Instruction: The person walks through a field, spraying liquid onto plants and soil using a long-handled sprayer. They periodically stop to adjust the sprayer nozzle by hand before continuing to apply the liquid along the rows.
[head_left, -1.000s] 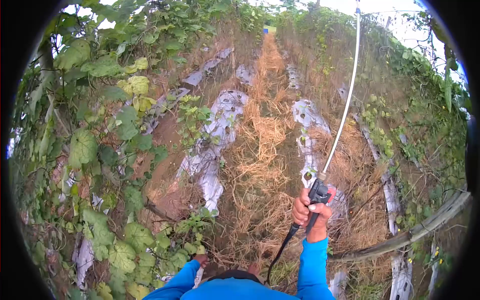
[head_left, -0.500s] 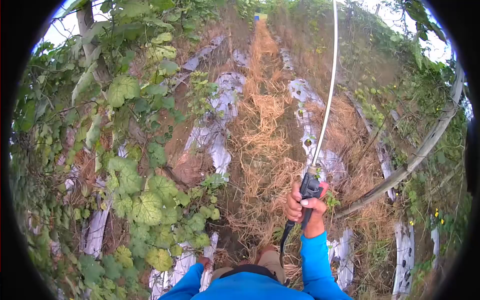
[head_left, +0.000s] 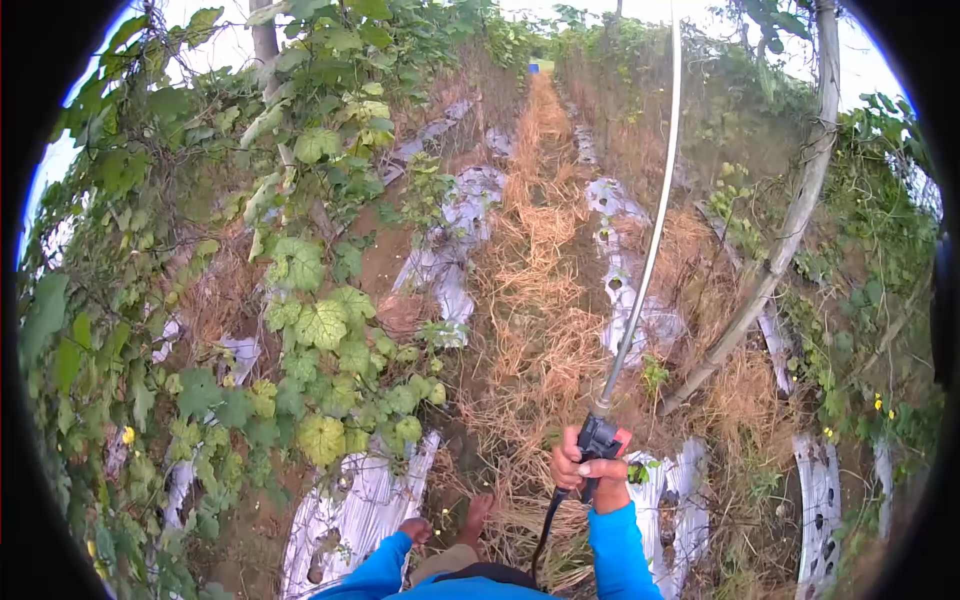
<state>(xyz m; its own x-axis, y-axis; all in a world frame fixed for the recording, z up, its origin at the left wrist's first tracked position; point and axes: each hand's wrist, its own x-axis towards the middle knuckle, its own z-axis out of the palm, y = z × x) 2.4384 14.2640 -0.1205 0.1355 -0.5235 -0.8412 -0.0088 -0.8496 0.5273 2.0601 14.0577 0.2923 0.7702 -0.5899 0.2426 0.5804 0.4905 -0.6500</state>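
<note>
Ahead, wand [head_left: 653, 255] extending beyond right hand [head_left: 592, 472] gripping its handle [head_left: 600, 436], left hand [head_left: 416, 530], grip unclear

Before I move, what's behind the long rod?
Behind the rod: silver plastic sheet, dry straw and, higher up, green vines. Whatever the rod itself and the right hand gripping its handle cover can't be seen.

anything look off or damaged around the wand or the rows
Mainly the wooden post on the right: it slants instead of standing upright, though the wide lens may exaggerate that. Toward the left, one leaf is yellowed beside greener ones. The wand in the right hand shows no obvious damage.
</note>
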